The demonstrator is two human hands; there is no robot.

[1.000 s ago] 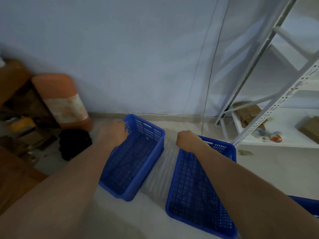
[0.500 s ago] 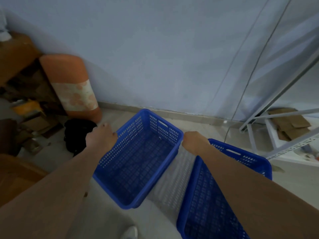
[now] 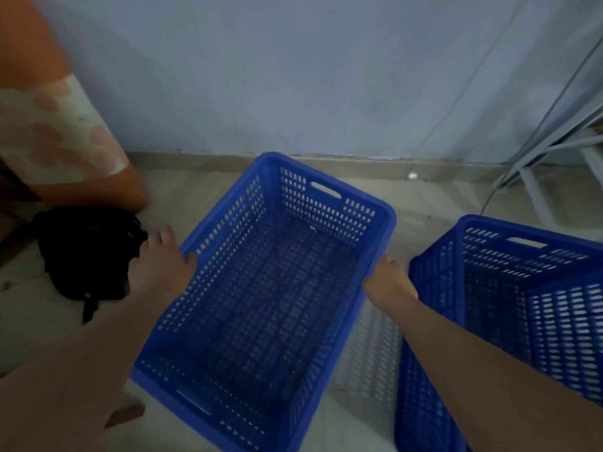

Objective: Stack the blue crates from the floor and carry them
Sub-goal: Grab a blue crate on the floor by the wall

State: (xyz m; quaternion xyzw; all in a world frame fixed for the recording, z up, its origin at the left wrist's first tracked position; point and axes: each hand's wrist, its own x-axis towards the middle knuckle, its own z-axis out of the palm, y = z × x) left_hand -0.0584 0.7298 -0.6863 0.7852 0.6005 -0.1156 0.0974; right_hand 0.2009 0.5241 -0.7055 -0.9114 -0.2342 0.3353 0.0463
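The blue crate [image 3: 261,308] in the middle stands on the floor [image 3: 365,363] just in front of the wall [image 3: 310,76], empty, its long sides toward the two arms. The left hand [image 3: 160,265] lies against the crate's left rim with the fingers curled over the edge, and the right hand [image 3: 388,278] is closed on the right rim. Holding both long sides in this way probably keeps the crate level for lifting. A second blue crate [image 3: 509,314] stands just right of the first one, apart from it by a strip of floor, so I judge it is the place where the first crate must go in. Left of the first crate lies a black bag [image 3: 85,252], close to the left hand.
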